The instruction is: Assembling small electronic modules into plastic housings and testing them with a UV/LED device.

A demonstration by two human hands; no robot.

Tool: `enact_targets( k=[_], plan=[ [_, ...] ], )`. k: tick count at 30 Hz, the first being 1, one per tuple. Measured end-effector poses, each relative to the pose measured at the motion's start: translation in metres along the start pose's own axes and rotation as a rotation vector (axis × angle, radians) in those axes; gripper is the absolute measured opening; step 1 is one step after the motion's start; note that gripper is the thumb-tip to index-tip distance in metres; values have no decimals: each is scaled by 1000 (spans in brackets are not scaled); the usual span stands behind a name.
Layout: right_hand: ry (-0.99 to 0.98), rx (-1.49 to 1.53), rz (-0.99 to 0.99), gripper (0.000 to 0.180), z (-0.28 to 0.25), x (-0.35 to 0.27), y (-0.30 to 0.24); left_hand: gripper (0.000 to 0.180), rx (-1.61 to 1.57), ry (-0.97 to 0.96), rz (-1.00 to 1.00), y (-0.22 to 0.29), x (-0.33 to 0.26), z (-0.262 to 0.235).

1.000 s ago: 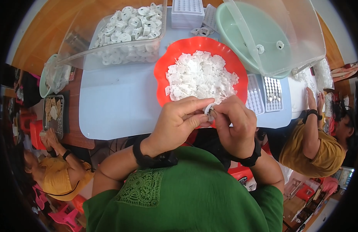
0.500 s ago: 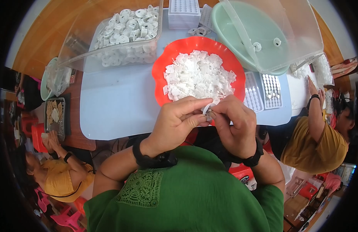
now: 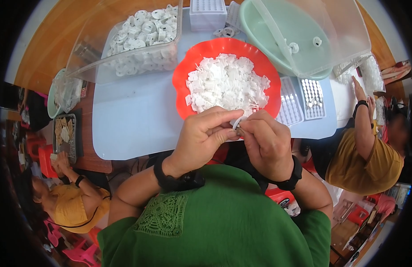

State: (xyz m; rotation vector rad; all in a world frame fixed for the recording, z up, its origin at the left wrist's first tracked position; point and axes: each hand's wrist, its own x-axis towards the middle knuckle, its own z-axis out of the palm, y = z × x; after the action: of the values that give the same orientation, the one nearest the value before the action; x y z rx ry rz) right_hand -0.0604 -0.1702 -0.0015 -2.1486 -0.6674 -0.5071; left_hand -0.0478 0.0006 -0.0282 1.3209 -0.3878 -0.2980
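Both hands meet just over the near edge of a red scalloped bowl [image 3: 181, 91] heaped with small flat white plastic pieces [image 3: 228, 82]. Between thumb and fingers, my left hand [image 3: 205, 135] grips a small round white plastic part [image 3: 236, 123], tilted so its rim shows. My right hand [image 3: 270, 144] pinches at the same part from the other side, thumb and index finger pressed together. The fingers cover most of the part, and any smaller piece at the right fingertips is too small to make out.
A clear bin [image 3: 88, 69] of round white parts [image 3: 141, 33] stands far left. Far right, a pale green basin [image 3: 263, 40] holds a few such parts beneath a clear plastic container [image 3: 335, 35]. Trays with silvery discs [image 3: 312, 100] lie right. Co-workers sit either side.
The view has shifted slightly, so the bowl and bins sit a little higher. Both hands keep hold of the round white part, with the right fingers slightly repositioned at its edge.
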Motion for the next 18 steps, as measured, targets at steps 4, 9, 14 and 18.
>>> enact_targets(
  k=[4, 9, 14, 18],
  plan=[
    [3, -51, -41, 11, 0, -1, 1, 33, -16, 11, 1, -1, 0, 2],
    [-34, -273, -132, 13, -1, 0, -3, 32, -13, 15, -29, -4, 0, 2],
    [-99, -208, -39, 13, -2, -1, -3, 31, -53, 55, -42, -2, -2, 6],
    [-87, 64, 34, 14, -6, -1, 3, 32, -54, 54, -86, 4, -2, 5]
  ],
)
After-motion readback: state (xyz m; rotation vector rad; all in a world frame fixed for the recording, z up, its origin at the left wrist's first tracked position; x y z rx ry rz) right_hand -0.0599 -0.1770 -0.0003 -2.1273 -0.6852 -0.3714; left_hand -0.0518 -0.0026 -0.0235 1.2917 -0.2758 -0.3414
